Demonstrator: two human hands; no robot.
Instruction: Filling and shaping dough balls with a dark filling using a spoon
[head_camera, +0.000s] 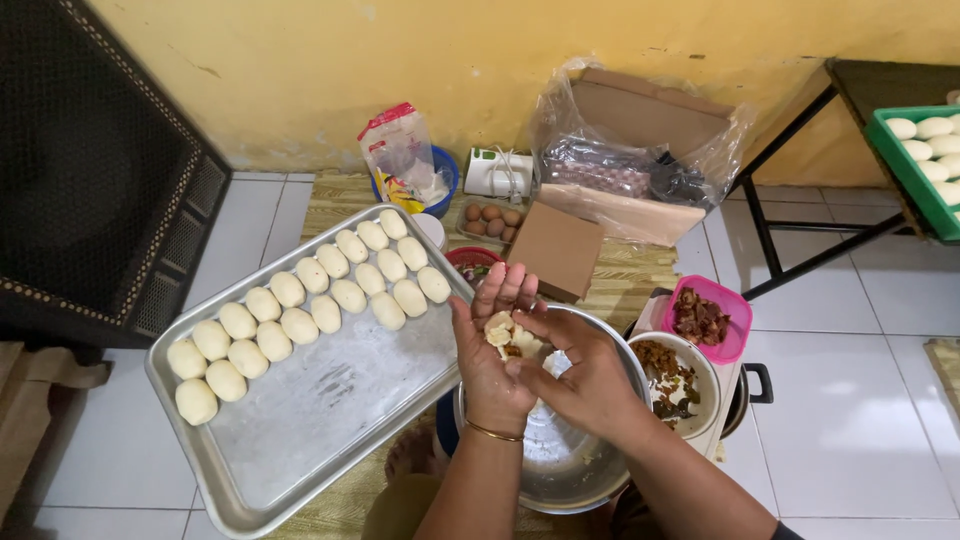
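Head view, one moment recorded. Item: piece of dough (499, 328), pale, flattened, lay cupped in the palm of the left hand (492, 350), held above the steel bowl (560, 460). Left fingers were loosely curled upward around the dough, not clamped tight. Right hand (580, 370) came in from the right, its fingertips pinched together on the dough's near edge, so both hands met on it; the right was the working hand, the left the support. Dough's long axis could not be told. Adjacent: metal tray (300, 420) to the left, bearing two rows of shaped dough balls (310, 300) along its far part. To the right: white bowl of brown filling (672, 380), just beside the steel bowl; pink container (705, 318) beyond. Eggs (490, 220) and cardboard box (556, 250) near the wall.
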